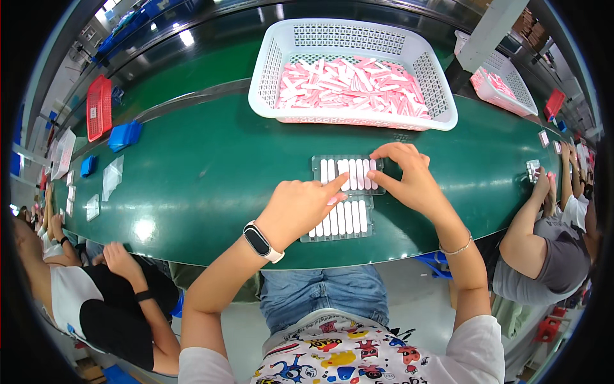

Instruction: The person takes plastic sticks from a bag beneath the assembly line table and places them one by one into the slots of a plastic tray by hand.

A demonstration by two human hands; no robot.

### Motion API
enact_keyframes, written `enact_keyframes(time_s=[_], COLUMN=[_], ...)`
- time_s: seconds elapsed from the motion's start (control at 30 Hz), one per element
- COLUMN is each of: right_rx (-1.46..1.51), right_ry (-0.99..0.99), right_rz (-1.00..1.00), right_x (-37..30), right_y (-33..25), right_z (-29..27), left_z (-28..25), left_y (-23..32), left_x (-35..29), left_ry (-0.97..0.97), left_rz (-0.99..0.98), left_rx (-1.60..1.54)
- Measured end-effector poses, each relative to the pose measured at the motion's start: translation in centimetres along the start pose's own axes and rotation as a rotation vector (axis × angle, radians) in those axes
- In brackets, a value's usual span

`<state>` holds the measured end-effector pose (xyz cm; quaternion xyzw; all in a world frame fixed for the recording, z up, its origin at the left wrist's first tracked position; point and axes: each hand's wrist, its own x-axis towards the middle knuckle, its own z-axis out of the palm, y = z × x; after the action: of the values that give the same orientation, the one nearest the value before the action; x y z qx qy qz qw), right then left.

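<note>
Two clear plastic trays lie one beyond the other on the green table in front of me. The far tray holds a row of white and pale pink sticks, with a narrow gap toward its left. My left hand reaches over both trays; its index finger is stretched onto the sticks in the far tray, while its other fingers are partly hidden. At that tray's right end is my right hand, thumb and index finger apart, touching around the end sticks. The near tray holds white sticks and lies partly under my left hand.
Beyond the trays stands a large white basket of loose pink and white pieces. Blue boxes, a red basket and clear plastic trays are at the left. Co-workers sit on both sides; one person's hands handle a small tray at the right.
</note>
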<state>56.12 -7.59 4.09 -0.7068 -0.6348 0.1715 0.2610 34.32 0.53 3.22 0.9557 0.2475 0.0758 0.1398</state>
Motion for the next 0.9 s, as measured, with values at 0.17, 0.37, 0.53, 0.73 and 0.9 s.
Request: enact_keyframes(time_s=[0.17,0.37,0.53,0.73,0.9], right_rx=[-0.058,-0.032,-0.039,-0.033,-0.109], right_ry=[0.046,0.004,0.033,0.012,-0.025], right_rz=[-0.081,-0.033,-0.052,-0.009,-0.079], right_x=[-1.3,-1.1,-1.8,-2.9,-3.0], right_y=[0.2,0.4,0.5,1.2,1.4], right_z=[-0.3,0.5,1.0,0.7,0.1], left_z=[-1.8,-2.4,-1.6,-1.8,-1.8], left_y=[-0.8,-3.2,-3.1,-2.5,-2.5], left_x=[0.2,1.0,0.4,-0.3,0.3], left_ry=[-0.145,-0.334,-0.262,-0.23,-0.185], left_rz=[0.027,0.117,0.12,0.087,0.11], left_rx=[0.073,-0.007,0.007,0.058,0.061])
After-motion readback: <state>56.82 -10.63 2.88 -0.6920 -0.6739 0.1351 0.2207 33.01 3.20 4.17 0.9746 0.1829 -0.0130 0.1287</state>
